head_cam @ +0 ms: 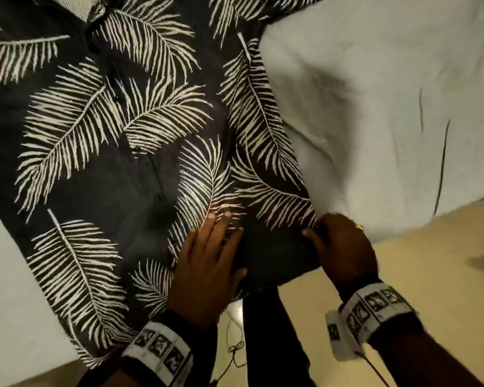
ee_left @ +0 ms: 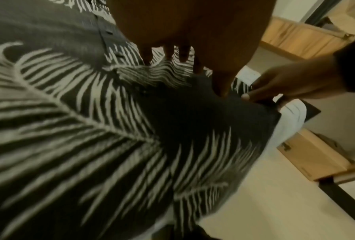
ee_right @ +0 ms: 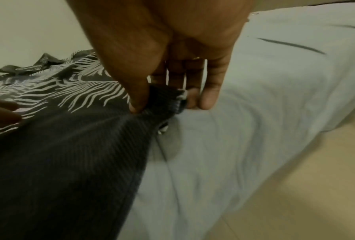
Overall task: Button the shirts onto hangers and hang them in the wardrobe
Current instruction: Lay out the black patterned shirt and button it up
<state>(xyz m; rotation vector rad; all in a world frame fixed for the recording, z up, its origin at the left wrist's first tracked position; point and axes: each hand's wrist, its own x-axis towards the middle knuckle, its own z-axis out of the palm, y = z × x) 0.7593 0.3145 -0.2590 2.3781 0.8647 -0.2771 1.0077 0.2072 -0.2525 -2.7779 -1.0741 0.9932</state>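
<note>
1. Flat against the shirt (head_cam: 118, 152), the left hand (head_cam: 207, 272) lies with fingers straight, pinning the cloth to the bed (head_cam: 375, 107).
2. Opposite, the right hand (head_cam: 344, 247) pinches the hem corner, likely pulling it taut to smooth it.

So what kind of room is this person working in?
Most likely a bedroom: a black shirt with white leaf print lies spread on a bed with a pale sheet, and light wooden furniture stands on the tiled floor.
</note>
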